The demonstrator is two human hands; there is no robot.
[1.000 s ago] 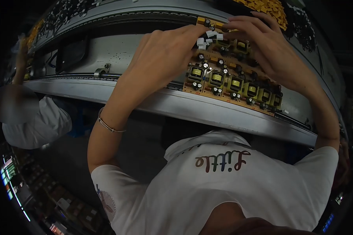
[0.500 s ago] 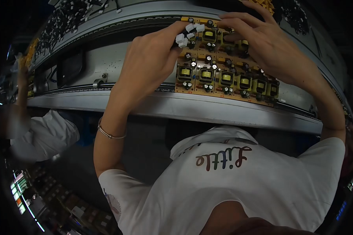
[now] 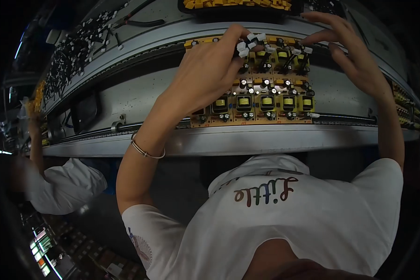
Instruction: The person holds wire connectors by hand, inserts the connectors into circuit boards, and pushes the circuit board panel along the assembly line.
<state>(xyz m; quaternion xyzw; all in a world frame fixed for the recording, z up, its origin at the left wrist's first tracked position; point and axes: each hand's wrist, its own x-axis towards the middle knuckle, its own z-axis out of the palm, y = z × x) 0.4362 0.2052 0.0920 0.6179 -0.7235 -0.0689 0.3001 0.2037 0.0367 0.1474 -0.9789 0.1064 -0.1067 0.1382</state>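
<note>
My left hand is closed around a small bunch of white connectors with dark leads, over the upper left part of a circuit board panel. The panel carries rows of yellow transformers and round capacitors. Short black leads with white ends stand up from its upper right part. Right of these leads, my right hand is held above the panel's right edge, fingers apart, with nothing seen between them.
The panel lies on a conveyor with metal rails. Beyond it are a black tray of yellow parts, red-and-black pliers and a heap of black-and-white leads. Another person's arm and white sleeve show at left.
The view has shifted, bringing the pliers and yellow parts tray into sight. My right hand has moved off the board to the right, fingers apart. Upright leads now show there.
</note>
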